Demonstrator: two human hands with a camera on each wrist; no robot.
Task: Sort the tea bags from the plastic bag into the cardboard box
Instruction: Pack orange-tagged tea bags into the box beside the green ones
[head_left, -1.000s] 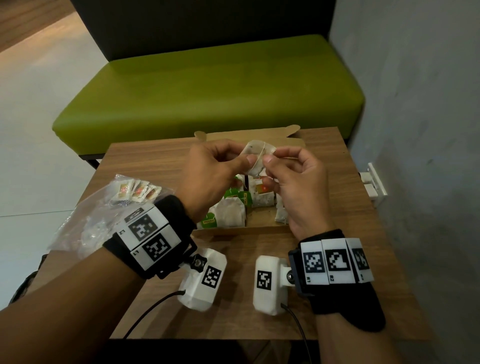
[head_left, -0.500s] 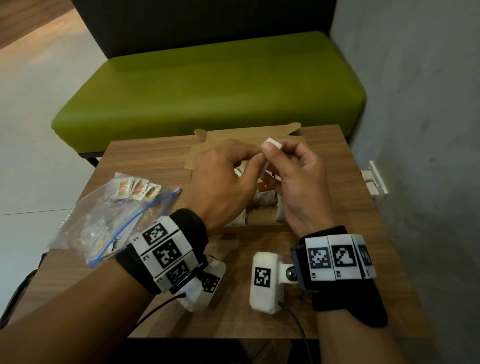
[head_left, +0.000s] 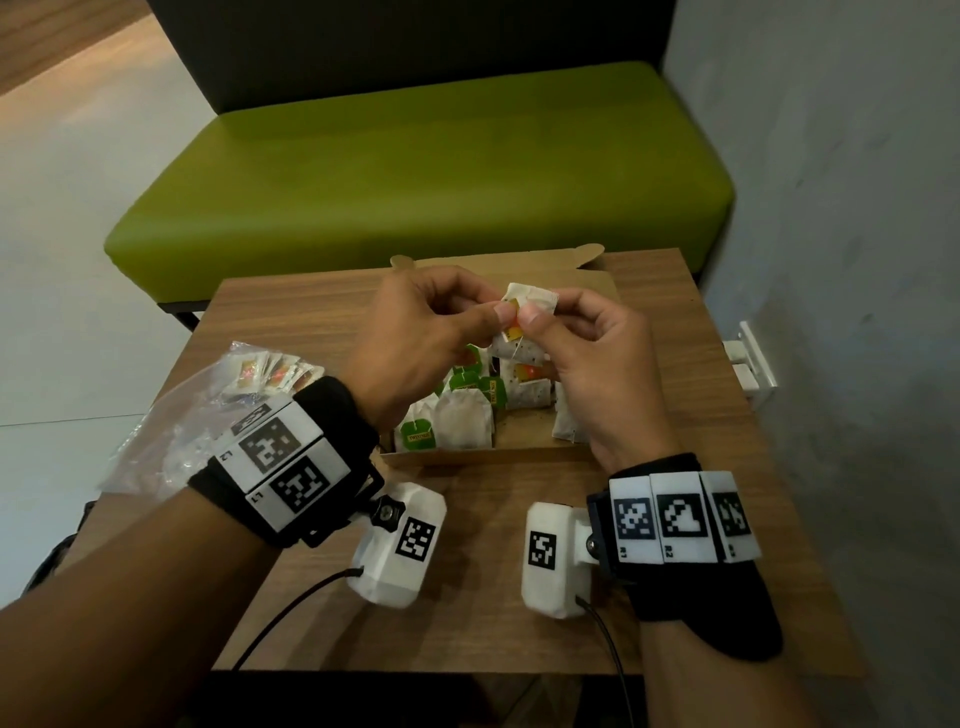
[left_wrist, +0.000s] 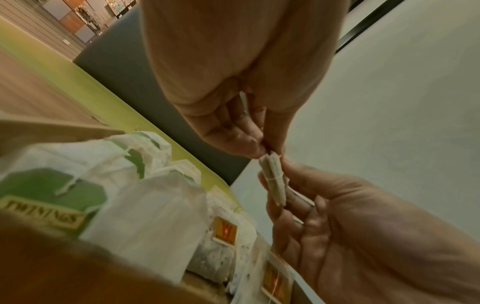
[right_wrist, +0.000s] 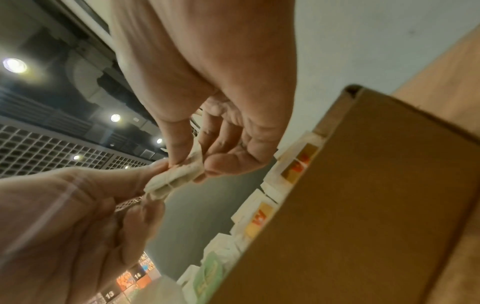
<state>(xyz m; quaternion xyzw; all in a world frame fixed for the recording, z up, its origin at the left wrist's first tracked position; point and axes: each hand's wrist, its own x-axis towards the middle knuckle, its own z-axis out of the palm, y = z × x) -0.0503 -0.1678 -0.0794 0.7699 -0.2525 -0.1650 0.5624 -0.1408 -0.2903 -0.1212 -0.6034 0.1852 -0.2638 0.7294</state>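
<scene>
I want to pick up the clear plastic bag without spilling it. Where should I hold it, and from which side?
Judging from the head view, grip the plastic bag at its near edge, coming from the left: the remaining tea bags lie bunched at its far end.

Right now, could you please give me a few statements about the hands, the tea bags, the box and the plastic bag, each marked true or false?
1. Both the left hand and the right hand pinch one tea bag. True.
2. The cardboard box holds no tea bags. False: several lie in it, some with green tags, some with orange.
3. The plastic bag lies on the table beside the left wrist. True.
4. The held tea bag rests on the box floor. False: it is held in the air above the box.
5. The plastic bag is empty. False: packets still show inside it.
</scene>
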